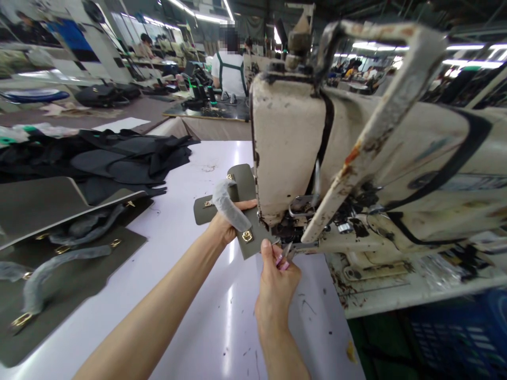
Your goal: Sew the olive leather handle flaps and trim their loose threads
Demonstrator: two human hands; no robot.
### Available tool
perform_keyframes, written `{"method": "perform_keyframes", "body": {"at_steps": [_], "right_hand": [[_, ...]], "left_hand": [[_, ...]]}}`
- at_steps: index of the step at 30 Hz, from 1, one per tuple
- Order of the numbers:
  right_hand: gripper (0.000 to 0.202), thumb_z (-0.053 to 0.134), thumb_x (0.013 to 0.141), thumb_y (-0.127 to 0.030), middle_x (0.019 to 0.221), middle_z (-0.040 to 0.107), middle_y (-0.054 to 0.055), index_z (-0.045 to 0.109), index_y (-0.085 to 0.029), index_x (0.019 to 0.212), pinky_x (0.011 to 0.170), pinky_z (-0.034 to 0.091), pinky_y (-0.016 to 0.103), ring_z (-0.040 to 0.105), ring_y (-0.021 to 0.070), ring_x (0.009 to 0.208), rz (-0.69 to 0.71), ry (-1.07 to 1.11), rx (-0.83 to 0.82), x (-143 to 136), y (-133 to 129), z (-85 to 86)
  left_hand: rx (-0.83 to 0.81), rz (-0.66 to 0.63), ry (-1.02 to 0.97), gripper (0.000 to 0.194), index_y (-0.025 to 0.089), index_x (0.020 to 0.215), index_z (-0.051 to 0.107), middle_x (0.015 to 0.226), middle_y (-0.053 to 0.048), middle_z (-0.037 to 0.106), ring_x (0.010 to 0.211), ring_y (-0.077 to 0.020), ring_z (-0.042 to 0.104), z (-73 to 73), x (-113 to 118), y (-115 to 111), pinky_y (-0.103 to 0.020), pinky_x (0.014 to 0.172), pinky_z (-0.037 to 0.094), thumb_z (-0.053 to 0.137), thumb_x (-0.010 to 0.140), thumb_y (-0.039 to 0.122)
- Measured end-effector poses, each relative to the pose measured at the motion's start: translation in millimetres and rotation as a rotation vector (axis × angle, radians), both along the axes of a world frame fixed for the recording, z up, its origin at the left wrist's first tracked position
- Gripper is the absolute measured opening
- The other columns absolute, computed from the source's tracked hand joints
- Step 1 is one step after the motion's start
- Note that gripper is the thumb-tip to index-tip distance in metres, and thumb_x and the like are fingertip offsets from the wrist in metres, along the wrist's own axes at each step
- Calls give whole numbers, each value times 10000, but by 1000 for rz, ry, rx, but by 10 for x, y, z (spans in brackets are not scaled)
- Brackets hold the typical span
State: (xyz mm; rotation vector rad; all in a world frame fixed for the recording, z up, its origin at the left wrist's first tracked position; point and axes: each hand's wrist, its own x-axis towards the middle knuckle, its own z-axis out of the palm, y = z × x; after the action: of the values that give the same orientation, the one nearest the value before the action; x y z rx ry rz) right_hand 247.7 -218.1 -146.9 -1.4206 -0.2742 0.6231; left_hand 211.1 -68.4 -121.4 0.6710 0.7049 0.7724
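A dark olive bag panel (246, 182) lies beneath the sewing machine head, with gold fittings and a handle (232, 206) wrapped in clear plastic. My left hand (225, 226) reaches under that handle and rests on the panel. One finger stretches flat toward the machine; the handle hides the others in part. My right hand (277, 272) is closed around small thread snips (282, 258) with pinkish grips. Their blades point up at the needle area (291, 232), close to the panel's near corner.
The cream sewing machine (293, 132) fills the right side, its rusty bar slanting across the front. At left are more olive panels with wrapped handles (71, 258) and a heap of black pieces (130, 158). A person (232, 71) sits beyond. A blue crate (463, 332) stands lower right.
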Motion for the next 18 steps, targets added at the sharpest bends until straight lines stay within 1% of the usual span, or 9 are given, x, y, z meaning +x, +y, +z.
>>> {"method": "perform_keyframes", "body": {"at_steps": [3,6,9,13,16,18], "right_hand": [[419,692,815,-510,565,469,-21,620,-140,632,540,351,224,402,127,600,6,7,-12,-23,19,8],[409,670,838,-498,574,470,-25,614,-146,636,543,348,222,399,125,602,13,-40,-22,-31,8,2],[396,652,857,-483,582,430,-36,593,-158,640,524,320,221,368,120,595,8,-76,-32,-24,-13,-17],[407,648,861,-484,593,383,-41,539,-175,621,519,297,222,342,119,601,27,-83,-38,17,-40,-28],[436,654,859,-477,585,321,-52,474,-186,588,511,265,224,304,110,584,67,-74,-46,63,-74,-23],[441,665,848,-470,582,286,-58,459,-188,580,500,239,228,269,104,569,84,-46,-39,96,-99,-26]], "left_hand": [[7,60,0,103,98,773,709,749,-101,757,675,-272,741,-21,-40,-15,-413,661,649,733,674,84],[13,127,9,135,100,812,708,773,-101,759,677,-271,742,-51,-90,-65,-421,670,649,744,682,109],[32,189,11,220,99,900,711,814,-96,764,703,-262,743,-66,-133,-147,-403,687,649,751,685,120],[-5,296,49,279,83,947,695,829,-103,763,686,-247,737,-36,-167,-277,-373,680,647,738,671,90],[-9,383,63,361,108,1022,685,887,-88,765,720,-236,739,-3,-200,-403,-354,705,643,734,666,71],[-7,449,86,382,124,1051,682,935,-84,762,770,-232,740,6,-240,-523,-337,725,638,733,677,66]]}}
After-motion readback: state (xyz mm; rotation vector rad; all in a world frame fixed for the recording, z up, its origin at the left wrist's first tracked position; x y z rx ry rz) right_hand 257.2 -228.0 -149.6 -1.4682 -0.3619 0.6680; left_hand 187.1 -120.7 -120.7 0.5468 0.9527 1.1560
